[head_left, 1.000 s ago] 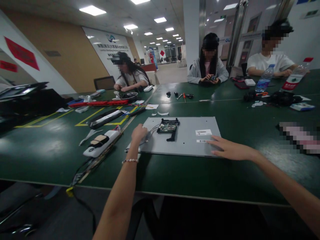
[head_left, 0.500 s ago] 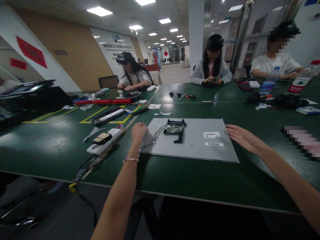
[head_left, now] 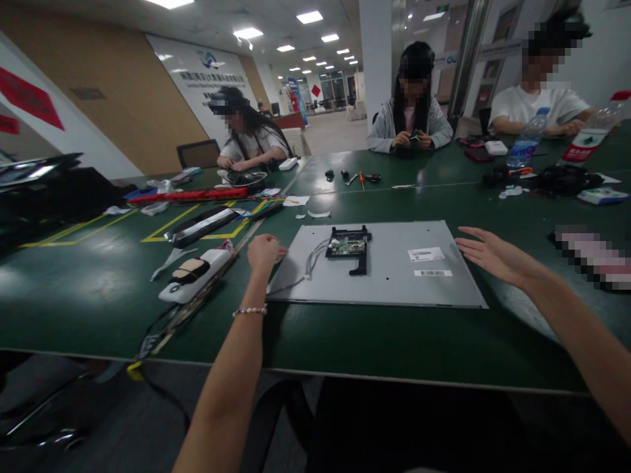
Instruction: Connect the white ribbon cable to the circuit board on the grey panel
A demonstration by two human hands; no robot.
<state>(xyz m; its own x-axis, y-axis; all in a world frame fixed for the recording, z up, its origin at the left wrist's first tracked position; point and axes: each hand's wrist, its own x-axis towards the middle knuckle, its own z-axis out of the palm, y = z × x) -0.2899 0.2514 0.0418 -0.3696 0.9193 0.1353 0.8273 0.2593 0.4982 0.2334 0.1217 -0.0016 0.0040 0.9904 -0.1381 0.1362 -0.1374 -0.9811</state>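
Observation:
A flat grey metal display panel (head_left: pixel 335 288) lies back side up on the green table in front of me. On it sit a black bracket with a green circuit board (head_left: pixel 348 247) and grey cables (head_left: pixel 311 259) running to its left edge. Beside that edge is my left hand (head_left: pixel 265 252), fingers loosely bent and a fingertip close to the panel; I cannot tell whether it touches. Along the right edge my right hand (head_left: pixel 495 257) is open, its fingers stretched out and their tips at the rim. Two white labels (head_left: pixel 426 254) are stuck on the panel's right part.
Left of my left hand lie a white device with a strap (head_left: pixel 197 272) and a black-and-white case (head_left: pixel 202 226). Further back are a screwdriver (head_left: pixel 362 180), bottles (head_left: pixel 527 141) and a black cable heap (head_left: pixel 562 179). Several co-workers sit across the table (head_left: pixel 374 361).
The panel appears slightly further right in view, partly because my view has tilted. My left hand has loosened from a tighter curl, and the right fingers have spread a little.

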